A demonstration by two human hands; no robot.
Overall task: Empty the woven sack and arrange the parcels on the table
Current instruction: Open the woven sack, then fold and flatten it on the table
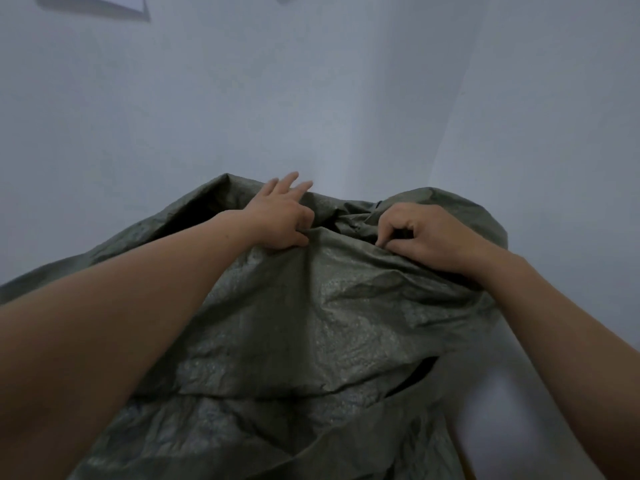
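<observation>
A large grey-green woven sack (pixel 311 323) fills the lower middle of the head view, crumpled and bulging. My left hand (pixel 282 216) pinches a fold of the sack near its top with thumb and forefinger, the other fingers stretched forward. My right hand (pixel 422 237) grips the bunched fabric at the sack's top right with curled fingers. A dark slit (pixel 412 375) shows in the sack's lower right side. No parcels are visible; whatever the sack holds is hidden.
A plain pale wall (pixel 311 98) rises behind the sack, with a corner line on the right. A white sheet (pixel 104 3) hangs at the top left of the wall.
</observation>
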